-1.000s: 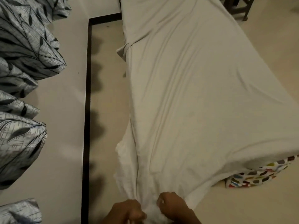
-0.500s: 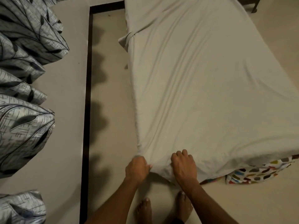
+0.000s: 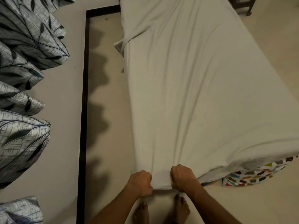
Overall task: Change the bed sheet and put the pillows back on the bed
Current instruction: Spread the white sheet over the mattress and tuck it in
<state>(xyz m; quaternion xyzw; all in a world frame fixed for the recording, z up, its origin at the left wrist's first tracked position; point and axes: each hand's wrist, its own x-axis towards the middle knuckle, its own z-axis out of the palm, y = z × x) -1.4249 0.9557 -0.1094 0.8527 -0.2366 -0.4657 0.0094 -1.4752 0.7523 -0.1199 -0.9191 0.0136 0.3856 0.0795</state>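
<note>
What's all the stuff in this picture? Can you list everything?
bed sheet: one, pale grey, spread over the bed
patterned cloth: one, white with coloured dabs, under the sheet, lower right
leaf-print fabric: several folds, grey and black, left edge
dark strip: one, black, left of the bed
furniture legs: dark, top right, mostly cut off
floor: beige, around the bed
left hand: grips the sheet's near edge
right hand: grips it alongside
feet: two, bare, below the hands
</note>
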